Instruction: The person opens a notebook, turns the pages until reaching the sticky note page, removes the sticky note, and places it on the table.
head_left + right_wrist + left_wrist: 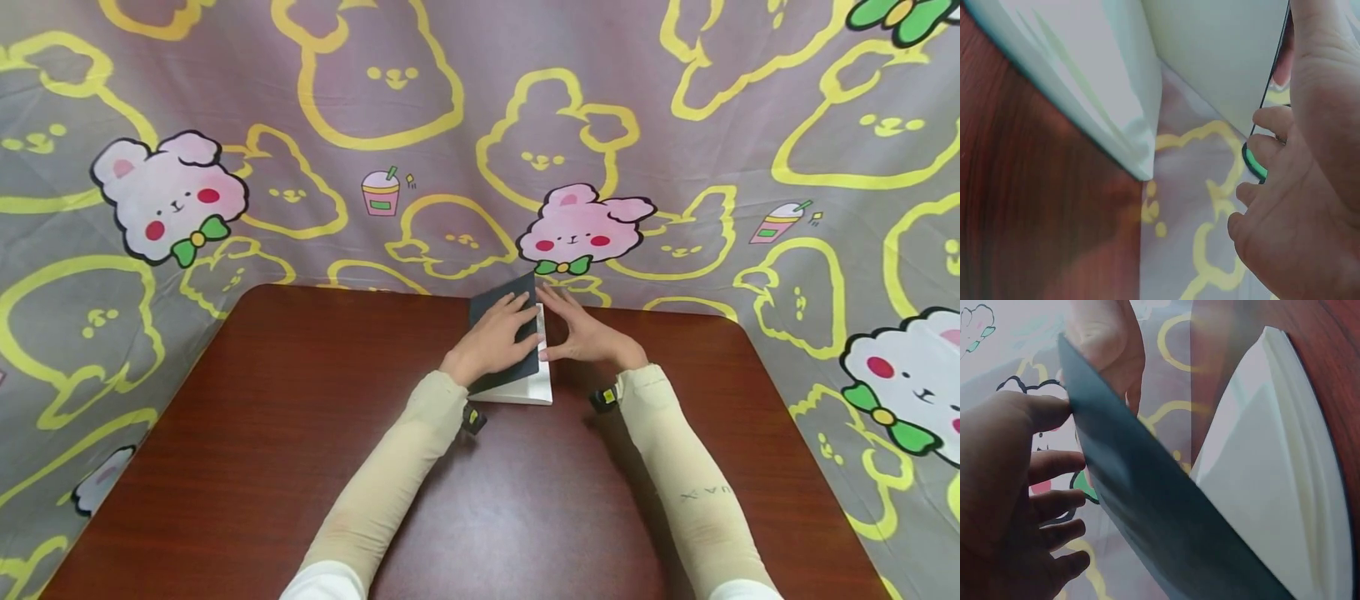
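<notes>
A notebook [525,390] with white pages lies on the table, its dark cover [522,286] lifted at a slant above them. My left hand [495,340] is at the outer face of this cover, fingers spread and mostly straight; in the left wrist view its fingertips meet or nearly meet the cover [1138,481]. My right hand [588,337] is on the other side, thumb and fingers apart. The right wrist view shows the right fingertips [1266,147] close to the cover's free edge; whether they touch it is unclear. White pages [1104,69] stand partly fanned there.
The notebook lies near the far edge of a reddish-brown table [330,358]. Just behind that edge hangs a patterned curtain [442,167], with more of it along both sides. Each wrist carries a small black camera [604,398].
</notes>
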A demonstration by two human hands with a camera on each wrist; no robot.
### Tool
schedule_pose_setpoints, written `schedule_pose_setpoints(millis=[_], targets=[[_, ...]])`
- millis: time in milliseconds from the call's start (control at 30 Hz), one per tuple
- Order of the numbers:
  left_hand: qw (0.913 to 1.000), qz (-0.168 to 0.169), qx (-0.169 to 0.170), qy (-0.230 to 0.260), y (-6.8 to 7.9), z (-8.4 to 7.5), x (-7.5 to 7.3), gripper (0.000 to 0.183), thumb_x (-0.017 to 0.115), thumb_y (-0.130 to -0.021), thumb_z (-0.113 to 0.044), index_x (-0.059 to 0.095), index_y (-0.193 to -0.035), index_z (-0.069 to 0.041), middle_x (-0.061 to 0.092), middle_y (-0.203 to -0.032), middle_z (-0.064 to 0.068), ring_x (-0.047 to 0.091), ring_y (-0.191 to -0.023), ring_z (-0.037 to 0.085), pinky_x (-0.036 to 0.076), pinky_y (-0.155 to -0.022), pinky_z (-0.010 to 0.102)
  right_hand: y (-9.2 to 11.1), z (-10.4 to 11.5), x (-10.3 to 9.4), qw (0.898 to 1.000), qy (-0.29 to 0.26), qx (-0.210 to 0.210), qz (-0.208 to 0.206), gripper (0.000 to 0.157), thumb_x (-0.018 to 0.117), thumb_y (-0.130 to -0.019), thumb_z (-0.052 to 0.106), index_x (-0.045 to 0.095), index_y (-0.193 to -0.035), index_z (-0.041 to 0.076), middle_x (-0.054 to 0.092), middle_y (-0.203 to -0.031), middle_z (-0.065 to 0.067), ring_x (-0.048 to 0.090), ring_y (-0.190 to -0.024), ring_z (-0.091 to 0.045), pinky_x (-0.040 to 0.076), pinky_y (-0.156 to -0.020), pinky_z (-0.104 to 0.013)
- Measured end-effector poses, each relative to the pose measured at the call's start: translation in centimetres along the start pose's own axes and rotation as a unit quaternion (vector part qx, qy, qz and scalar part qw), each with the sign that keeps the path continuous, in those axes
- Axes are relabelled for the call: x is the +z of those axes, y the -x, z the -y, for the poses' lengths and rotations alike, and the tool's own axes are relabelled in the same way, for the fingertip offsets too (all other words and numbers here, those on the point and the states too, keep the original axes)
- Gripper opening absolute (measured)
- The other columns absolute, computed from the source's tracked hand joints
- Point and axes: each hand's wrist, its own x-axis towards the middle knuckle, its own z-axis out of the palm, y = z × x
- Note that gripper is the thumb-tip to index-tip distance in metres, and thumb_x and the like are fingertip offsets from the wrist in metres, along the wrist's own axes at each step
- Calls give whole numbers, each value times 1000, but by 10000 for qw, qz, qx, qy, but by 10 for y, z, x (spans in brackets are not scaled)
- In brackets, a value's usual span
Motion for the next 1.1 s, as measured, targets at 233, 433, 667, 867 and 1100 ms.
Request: schedule_pose_setpoints(millis=[233,433,667,867,1100], targets=[[9987,-113,-107,-476,3,-3,-13,59,51,-103,-46,47,-154,-16,27,-167,13,20,-155,39,17,-126,54,-8,8,1,9999,121,40,-93,115,86,-82,36,10,-165,14,2,-173,-9,-5,-156,-43,14,-119,-72],[9958,-103,-219,-880,7,-1,-24,59,46,-103,-49,46,-155,-20,26,-168,11,16,-156,37,20,-125,56,-11,10,7,9994,296,172,-41,118,82,-81,51,8,-165,14,2,-173,-7,-7,-156,-42,6,-121,-70],[9901,-309,-156,-1358,13,7,-30,57,41,-103,-52,46,-155,-28,24,-169,5,11,-158,30,11,-128,52,-12,7,21,9981,564,233,50,121,83,-79,53,9,-164,9,8,-171,-15,-5,-155,-46,2,-121,-69],[9886,-462,-237,-1415,22,15,-37,56,44,-104,-51,45,-155,-29,21,-170,3,10,-158,29,11,-127,54,-9,2,34,9955,625,626,352,122,84,-79,51,9,-163,4,9,-171,-17,-4,-155,-48,1,-121,-68],[9881,-552,-253,-1411,33,25,-46,56,41,-104,-53,45,-155,-29,20,-170,3,9,-159,31,14,-127,55,-5,-7,44,9910,743,898,656,126,84,-79,53,5,-164,4,4,-171,-15,-7,-155,-45,0,-123,-65]])
